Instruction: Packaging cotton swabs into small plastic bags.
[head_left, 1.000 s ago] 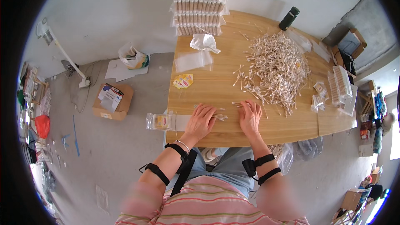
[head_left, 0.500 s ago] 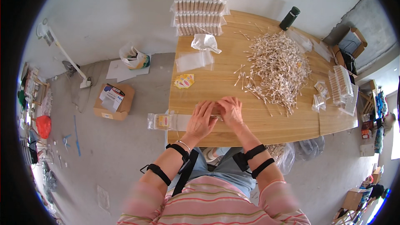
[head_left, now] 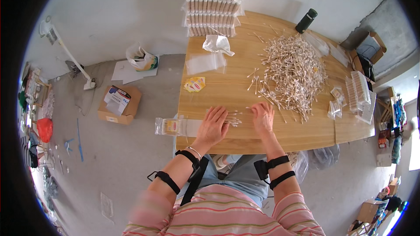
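Note:
Near the table's front edge, my left hand (head_left: 213,124) lies closed over a small bunch of cotton swabs (head_left: 234,118). Their white tips stick out to the right of its fingers. My right hand (head_left: 263,117) is a short way to the right, apart from the bunch, its fingers drawn together. A single cotton swab (head_left: 248,107) pokes out leftward from its fingertips; the rest of that swab is hidden. Left of my left hand, a clear packet of swabs with a yellow label (head_left: 171,126) lies at the table's edge. A large loose heap of swabs (head_left: 292,74) spreads beyond my right hand.
Yellow cards (head_left: 194,84), clear bags (head_left: 206,63) and a crumpled white bag (head_left: 218,44) lie on the left side. Packed swab bundles (head_left: 212,6) are stacked at the back. A dark green bottle (head_left: 306,21) and filled packets (head_left: 359,88) stand farther right.
My right hand has moved right, away from my left hand, uncovering the swab bunch's tips. A swab now shows at its fingertips. The left hand has barely moved.

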Available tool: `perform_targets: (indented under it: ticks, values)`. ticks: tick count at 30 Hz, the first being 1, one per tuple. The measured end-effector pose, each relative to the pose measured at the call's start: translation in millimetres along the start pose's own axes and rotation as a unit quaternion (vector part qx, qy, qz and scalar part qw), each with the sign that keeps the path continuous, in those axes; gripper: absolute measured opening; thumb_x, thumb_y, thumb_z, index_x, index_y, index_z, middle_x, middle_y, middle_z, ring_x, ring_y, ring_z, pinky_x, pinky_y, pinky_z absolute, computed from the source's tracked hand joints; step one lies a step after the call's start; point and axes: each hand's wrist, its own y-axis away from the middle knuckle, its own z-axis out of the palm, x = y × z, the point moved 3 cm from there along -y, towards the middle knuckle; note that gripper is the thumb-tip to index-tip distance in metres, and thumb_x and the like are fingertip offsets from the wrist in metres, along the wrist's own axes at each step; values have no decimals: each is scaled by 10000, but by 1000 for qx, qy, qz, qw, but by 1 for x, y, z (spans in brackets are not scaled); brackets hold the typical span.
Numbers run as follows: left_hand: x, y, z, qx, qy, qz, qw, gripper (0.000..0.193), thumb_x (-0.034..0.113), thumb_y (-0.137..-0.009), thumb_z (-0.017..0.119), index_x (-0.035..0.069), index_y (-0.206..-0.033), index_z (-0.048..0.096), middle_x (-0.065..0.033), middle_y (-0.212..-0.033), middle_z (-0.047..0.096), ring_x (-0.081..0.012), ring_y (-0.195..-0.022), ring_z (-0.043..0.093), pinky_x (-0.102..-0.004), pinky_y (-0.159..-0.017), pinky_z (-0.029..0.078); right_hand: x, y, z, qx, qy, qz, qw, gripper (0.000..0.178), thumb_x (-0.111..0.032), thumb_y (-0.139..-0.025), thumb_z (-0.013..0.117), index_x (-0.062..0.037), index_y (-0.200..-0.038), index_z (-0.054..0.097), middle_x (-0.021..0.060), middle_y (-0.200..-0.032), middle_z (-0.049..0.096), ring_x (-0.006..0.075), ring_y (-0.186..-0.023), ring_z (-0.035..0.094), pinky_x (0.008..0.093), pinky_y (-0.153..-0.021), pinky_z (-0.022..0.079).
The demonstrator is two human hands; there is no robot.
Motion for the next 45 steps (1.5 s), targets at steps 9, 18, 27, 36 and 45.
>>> perform_targets:
  ticks: [9,18,27,36,45]
  values:
    - [-6,4,0,7,45,-10,999,478,149,-791,661,16,-1222,504,-171,-1194,544,-360,-1160,484,-470,-1074,341,-24,15,31,78,-247,84,962,230,-26,-863,562,-46,-1091,589,184,-1183,521,365,-1119,486,433,-955,400]
    - [-3,5,5,-30,-13,7,999,572,232,-807,655,31,-1311,472,-156,-1321,499,-315,-1290,401,-478,-1131,240,-41,29,36,122,-376,71,916,434,-263,-1021,383,34,-1336,404,219,-1424,378,321,-1329,370,386,-1083,313]
    - [4,-30,18,-172,-167,-48,970,767,499,-880,517,30,-1448,305,-127,-1526,272,-243,-1437,188,-453,-1167,110,-39,32,24,95,-278,8,956,438,-278,-1012,370,31,-1318,425,276,-1377,408,423,-1268,408,442,-1057,337]
    - [32,10,13,-200,-151,-11,968,888,567,-825,563,14,-1455,271,-205,-1518,242,-326,-1430,186,-498,-1146,136,-34,36,25,80,-278,25,957,474,-334,-1012,351,31,-1299,442,263,-1365,431,417,-1259,419,442,-1055,340]
    - [15,8,2,-15,16,-103,994,609,176,-876,569,11,-1407,320,-223,-1412,358,-380,-1324,323,-503,-1101,223,-35,38,26,71,-278,18,958,466,-283,-974,442,16,-1331,419,244,-1417,380,404,-1322,350,463,-1087,302]
